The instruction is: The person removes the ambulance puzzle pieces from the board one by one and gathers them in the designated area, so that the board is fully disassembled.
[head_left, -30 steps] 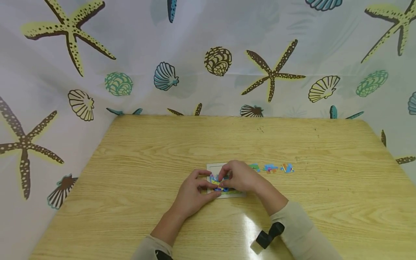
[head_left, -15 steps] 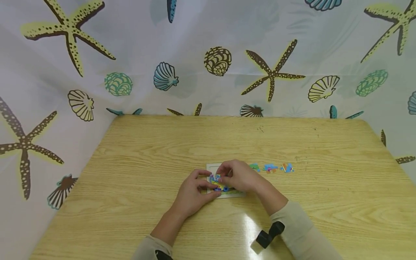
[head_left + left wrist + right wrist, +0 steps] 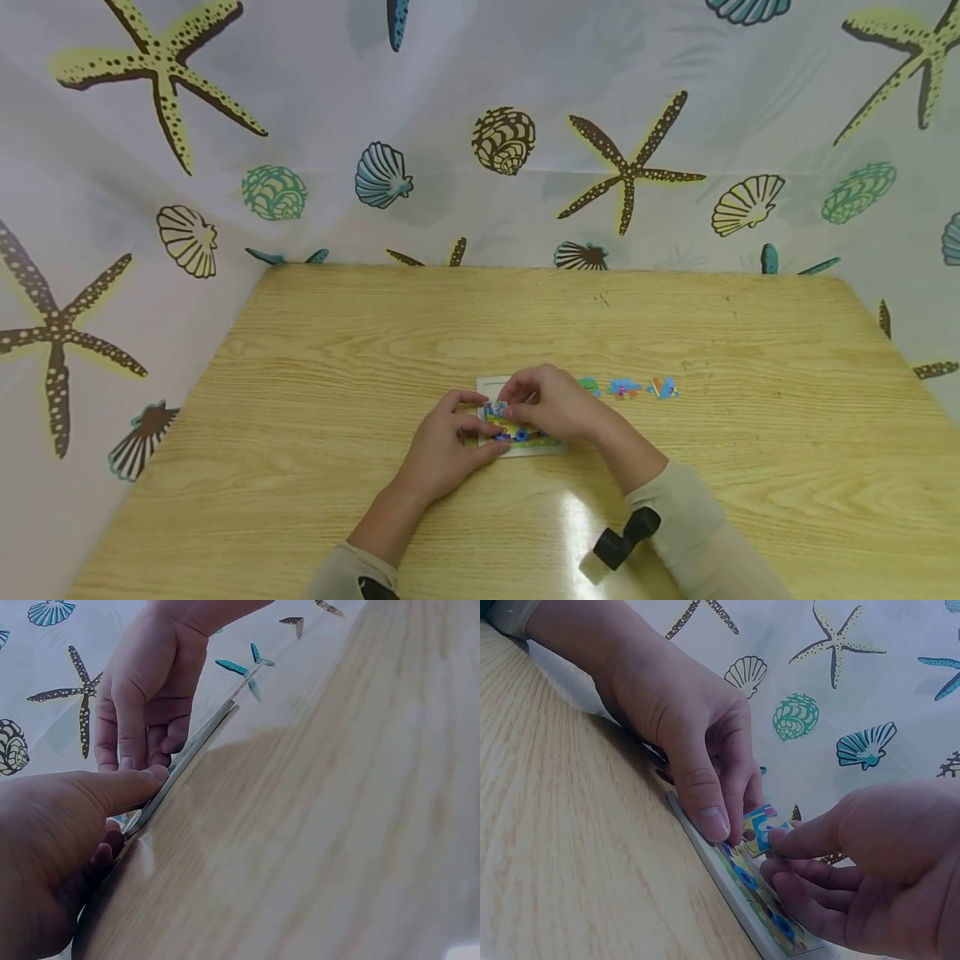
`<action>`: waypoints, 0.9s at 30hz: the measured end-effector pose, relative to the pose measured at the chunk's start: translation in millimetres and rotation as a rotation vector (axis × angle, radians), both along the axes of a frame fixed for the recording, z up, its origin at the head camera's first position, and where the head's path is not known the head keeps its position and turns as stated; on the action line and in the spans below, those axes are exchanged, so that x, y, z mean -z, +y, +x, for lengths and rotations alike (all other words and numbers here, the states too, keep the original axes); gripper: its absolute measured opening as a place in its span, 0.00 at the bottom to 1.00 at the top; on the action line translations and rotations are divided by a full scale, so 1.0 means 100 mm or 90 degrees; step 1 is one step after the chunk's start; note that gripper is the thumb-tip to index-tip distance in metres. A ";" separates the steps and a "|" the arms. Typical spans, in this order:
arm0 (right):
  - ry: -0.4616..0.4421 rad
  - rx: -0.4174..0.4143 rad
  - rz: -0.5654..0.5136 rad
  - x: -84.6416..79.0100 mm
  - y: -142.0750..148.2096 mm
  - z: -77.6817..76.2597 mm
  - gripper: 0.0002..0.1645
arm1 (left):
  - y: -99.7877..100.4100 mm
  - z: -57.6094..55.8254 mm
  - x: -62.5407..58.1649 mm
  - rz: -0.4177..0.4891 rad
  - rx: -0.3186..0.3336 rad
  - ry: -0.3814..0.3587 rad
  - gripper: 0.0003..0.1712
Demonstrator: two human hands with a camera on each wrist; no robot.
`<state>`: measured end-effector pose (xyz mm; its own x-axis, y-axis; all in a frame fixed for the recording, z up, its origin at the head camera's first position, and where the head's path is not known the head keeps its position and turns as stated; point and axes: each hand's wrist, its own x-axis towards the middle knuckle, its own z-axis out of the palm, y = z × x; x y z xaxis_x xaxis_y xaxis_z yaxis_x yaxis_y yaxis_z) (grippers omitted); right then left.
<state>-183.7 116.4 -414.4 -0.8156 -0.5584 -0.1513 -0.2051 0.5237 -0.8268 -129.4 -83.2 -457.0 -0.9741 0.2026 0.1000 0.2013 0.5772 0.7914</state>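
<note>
A small jigsaw puzzle tray [image 3: 540,452] with a pale rim lies on the table, its lower part filled with colourful pieces. My left hand [image 3: 446,446] holds the tray at its left side, thumb along the near rim and fingers spread over the left edge. Over the tray, my right hand [image 3: 558,404] pinches a blue and yellow puzzle piece [image 3: 759,825] between thumb and fingers. In the right wrist view that piece stands tilted, right beside the left hand's fingertips. The right hand hides the tray's upper right part in the head view.
Right of the tray, a row of loose puzzle pieces lies on the table: a green piece [image 3: 589,386], a blue piece [image 3: 624,387] and an orange and blue piece [image 3: 663,387]. A patterned curtain [image 3: 450,200] hangs behind the wooden table [image 3: 360,333].
My right hand's fingertips have shifted slightly toward the tray's far side, uncovering more of the lower picture. The left hand has stayed in place.
</note>
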 end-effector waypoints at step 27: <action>-0.189 -0.009 -0.084 -0.20 0.47 -0.17 0.13 | 0.01 0.00 -0.01 0.003 -0.011 -0.019 0.08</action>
